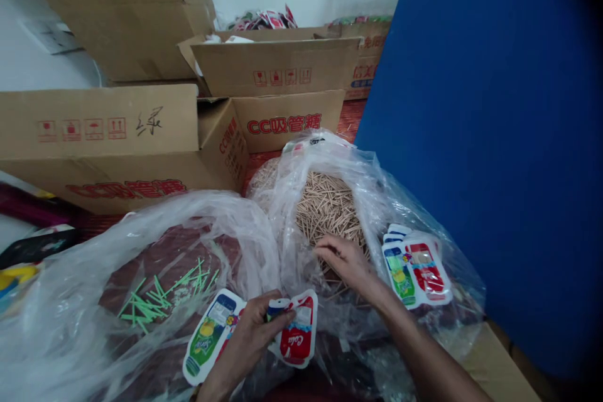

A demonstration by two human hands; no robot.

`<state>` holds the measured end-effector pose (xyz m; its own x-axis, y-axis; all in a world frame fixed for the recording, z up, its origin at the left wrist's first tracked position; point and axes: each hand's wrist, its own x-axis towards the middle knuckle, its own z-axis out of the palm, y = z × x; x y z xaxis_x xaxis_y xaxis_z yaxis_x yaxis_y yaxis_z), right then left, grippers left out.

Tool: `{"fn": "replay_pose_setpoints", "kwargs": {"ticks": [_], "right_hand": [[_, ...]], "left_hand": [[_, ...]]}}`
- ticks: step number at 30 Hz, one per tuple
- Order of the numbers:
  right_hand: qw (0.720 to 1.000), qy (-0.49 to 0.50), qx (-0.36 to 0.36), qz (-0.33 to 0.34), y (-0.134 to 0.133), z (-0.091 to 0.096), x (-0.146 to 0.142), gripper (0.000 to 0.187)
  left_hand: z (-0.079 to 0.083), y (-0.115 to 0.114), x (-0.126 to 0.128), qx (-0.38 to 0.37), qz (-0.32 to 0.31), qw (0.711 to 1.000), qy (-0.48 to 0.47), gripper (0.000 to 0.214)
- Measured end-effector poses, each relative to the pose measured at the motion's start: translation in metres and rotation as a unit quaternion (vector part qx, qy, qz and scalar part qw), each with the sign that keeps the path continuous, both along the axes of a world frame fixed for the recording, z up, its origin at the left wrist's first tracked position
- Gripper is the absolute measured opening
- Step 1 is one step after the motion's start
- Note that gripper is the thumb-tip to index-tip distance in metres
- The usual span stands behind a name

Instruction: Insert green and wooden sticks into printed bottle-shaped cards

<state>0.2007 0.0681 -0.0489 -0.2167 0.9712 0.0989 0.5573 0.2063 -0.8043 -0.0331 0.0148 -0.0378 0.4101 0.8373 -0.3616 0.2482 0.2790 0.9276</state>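
Note:
My left hand point(261, 330) is closed around a printed, bottle-shaped packet point(299, 333), its red cola half to the right and its green-and-yellow half to the left. A small dark blue-and-white end pokes up by the thumb. My right hand point(346, 260) is over the opening of a clear plastic bag point(372, 169) full of thin brown straw-like sticks point(330, 201). Its fingers are curled together at the bag's inner edge; what they hold, if anything, is hidden. Several more printed packets point(417, 270) lie stacked on the plastic to its right.
At left, another clear bag point(245, 220) holds some green sticks point(160, 298). Cardboard boxes point(98, 122) stand behind, one open box point(277, 63) with printed packets point(268, 17) beyond its rim. A blue panel point(471, 107) rises on the right.

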Motion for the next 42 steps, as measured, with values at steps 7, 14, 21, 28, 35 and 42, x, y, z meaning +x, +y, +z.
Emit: {"fn": "replay_pose_setpoints", "kwargs": {"ticks": [7, 14, 21, 28, 35, 42], "right_hand": [[0.931, -0.333, 0.131, 0.069, 0.043, -0.019, 0.022, 0.043], [0.906, -0.337, 0.179, 0.185, 0.06, -0.023, 0.024, 0.037], [0.882, -0.349, 0.247, 0.2, 0.069, -0.031, 0.021, 0.022], [0.87, -0.35, 0.276, 0.212, 0.074, -0.037, 0.018, 0.017], [0.889, -0.317, 0.248, 0.217, 0.078, -0.042, 0.023, 0.025], [0.957, -0.149, 0.194, 0.157, 0.059, -0.037, 0.031, 0.027]], "left_hand": [[0.021, 0.028, 0.043, 0.212, -0.152, 0.964, 0.048, 0.015], [0.001, 0.041, 0.058, 0.219, -0.162, 0.933, 0.236, 0.032], [-0.011, 0.032, 0.027, 0.155, -0.081, 0.966, 0.19, 0.037], [-0.019, 0.029, 0.022, 0.122, -0.009, 0.988, 0.094, 0.03], [-0.019, 0.028, 0.02, 0.06, 0.006, 0.998, 0.023, 0.032], [-0.024, 0.03, 0.018, 0.025, 0.016, 0.999, -0.04, 0.025]]}}
